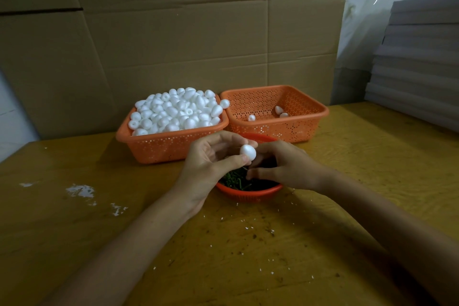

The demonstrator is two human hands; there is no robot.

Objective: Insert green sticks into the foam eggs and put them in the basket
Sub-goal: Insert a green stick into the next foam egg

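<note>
**Egg in left hand, right hand down at the sticks**

My left hand (211, 159) pinches one foam egg (248, 151) between thumb and fingertips. I hold it up over the small red bowl (248, 194), so the stick has a short trip to the egg. One end of the egg faces my right hand, probably the end that takes the stick.

My right hand (280, 166) is just beside the egg, fingers curled down into the green sticks (236, 180) in the bowl. I can't tell if it has a stick pinched or is only touching the pile, because the fingers hide the tips. No stick is visible in the egg, so I judge the insert step isn't done.

Layout makes sense:
- Left basket (171, 146), heaped with plain eggs (176, 112), sits on my left hand's side as supply.
- Right basket (278, 129), touching it, is the drop-off. It holds three eggs (251, 117), which are too small to check for sticks.
- The bowl sits in front of both baskets, nearest me, so both hands meet over it.

Nearly the whole heap is left, so the job is early.

Next move needs the stick lined up with the egg's long axis. Foam is soft, so an off-centre push could break through the side. White crumbs (248, 228) on the table (347, 156) suggest it sheds easily.
</note>
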